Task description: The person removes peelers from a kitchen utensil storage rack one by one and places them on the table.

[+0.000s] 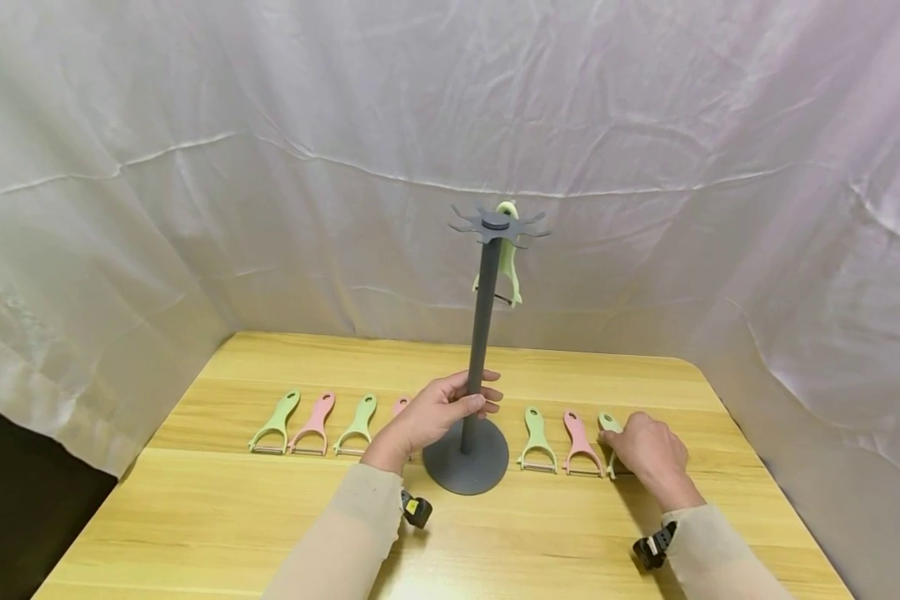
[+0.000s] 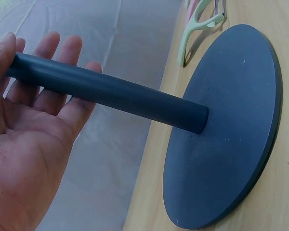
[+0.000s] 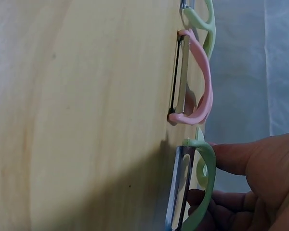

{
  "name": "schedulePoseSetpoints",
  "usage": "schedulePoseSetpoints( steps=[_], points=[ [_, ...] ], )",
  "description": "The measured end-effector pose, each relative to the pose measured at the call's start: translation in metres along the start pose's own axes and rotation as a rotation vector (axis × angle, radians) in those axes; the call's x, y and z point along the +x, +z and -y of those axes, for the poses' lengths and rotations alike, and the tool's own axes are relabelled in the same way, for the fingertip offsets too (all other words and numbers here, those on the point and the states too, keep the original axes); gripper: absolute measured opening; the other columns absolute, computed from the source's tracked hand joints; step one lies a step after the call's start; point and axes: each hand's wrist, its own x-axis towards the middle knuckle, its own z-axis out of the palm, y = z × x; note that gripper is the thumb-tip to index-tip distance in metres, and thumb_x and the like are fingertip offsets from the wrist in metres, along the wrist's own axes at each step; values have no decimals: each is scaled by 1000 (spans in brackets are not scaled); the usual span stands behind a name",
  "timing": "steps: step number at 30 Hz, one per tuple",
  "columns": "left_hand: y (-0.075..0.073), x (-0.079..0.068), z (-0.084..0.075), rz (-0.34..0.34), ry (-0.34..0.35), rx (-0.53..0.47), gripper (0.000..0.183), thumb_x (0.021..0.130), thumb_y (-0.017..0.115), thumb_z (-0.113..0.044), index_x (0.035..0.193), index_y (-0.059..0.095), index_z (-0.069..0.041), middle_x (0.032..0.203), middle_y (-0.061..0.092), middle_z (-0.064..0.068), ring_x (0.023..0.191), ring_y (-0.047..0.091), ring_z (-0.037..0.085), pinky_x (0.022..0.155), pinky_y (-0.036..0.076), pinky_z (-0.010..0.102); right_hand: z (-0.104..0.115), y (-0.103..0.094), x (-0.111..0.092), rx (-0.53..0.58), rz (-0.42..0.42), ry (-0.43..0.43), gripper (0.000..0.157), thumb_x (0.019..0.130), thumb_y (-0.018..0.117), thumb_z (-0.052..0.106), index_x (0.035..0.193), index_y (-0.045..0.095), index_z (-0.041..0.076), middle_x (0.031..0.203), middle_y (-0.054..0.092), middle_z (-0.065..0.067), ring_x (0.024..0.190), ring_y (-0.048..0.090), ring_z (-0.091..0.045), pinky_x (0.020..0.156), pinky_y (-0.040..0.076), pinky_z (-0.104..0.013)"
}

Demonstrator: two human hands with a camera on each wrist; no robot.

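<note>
A dark grey stand [image 1: 483, 317] with a round base and a ring of hooks on top stands at the middle of the table. My left hand [image 1: 437, 408] holds its pole low down, thumb in front and fingers behind, as the left wrist view of the pole [image 2: 111, 91] confirms. From a rear hook hangs a green peeler [image 1: 509, 265]. At the right end of the row, my right hand [image 1: 651, 450] pinches another green peeler [image 3: 210, 166] between thumb and fingers, partly covering it. Beside that lies a pink peeler [image 3: 205, 77], blade towards me.
Left of the stand lie a green peeler [image 1: 281, 417], a pink peeler [image 1: 318, 419], a second green peeler [image 1: 361, 418] and a pink one [image 1: 400, 406] partly behind my left hand. Right of the base lies one more green peeler [image 1: 536, 433]. Pale curtains [image 1: 307, 250] surround the wooden table [image 1: 195, 517].
</note>
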Motion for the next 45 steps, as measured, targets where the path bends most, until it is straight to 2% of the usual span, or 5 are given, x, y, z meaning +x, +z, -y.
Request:
schedulePoseSetpoints(
  steps=[5, 11, 31, 37, 45],
  points=[
    [0, 0, 0, -6, -5, 8, 42, 110, 60, -22, 151, 57, -20, 137, 70, 12, 126, 69, 28, 111, 50, 52, -2, 2, 1, -13, -2, 1, 47, 98, 69, 49, 73, 54, 11, 71, 59, -11, 66, 55, -28, 56, 43, -40],
    [0, -1, -1, -3, -4, 8, 42, 110, 59, -21, 152, 56, -20, 140, 67, 17, 126, 69, 28, 110, 51, 49, -4, 4, 3, -25, 8, 3, 47, 98, 68, 49, 75, 56, 10, 74, 60, -13, 68, 56, -29, 56, 44, -42],
    [0, 0, 0, -8, -11, 14, 42, 110, 60, -21, 151, 57, -21, 138, 69, 13, 125, 70, 24, 107, 53, 39, -4, 8, 8, -4, 8, 25, 48, 99, 68, 49, 75, 55, 10, 70, 56, -10, 64, 54, -27, 56, 42, -39],
    [1, -1, -1, -23, -26, -6, 44, 106, 66, -20, 150, 60, -23, 137, 70, 13, 123, 71, 21, 107, 54, 38, -5, 8, 8, 3, 6, 20, 47, 99, 67, 48, 75, 55, 10, 69, 56, -11, 63, 53, -27, 54, 41, -38],
    [1, 0, -2, -43, -16, 10, 43, 105, 67, -18, 148, 62, -20, 134, 72, 9, 126, 69, 30, 108, 54, 40, -5, 8, 9, 12, 1, 20, 47, 99, 68, 48, 76, 54, 10, 70, 55, -11, 64, 53, -27, 54, 41, -38]
  ],
)
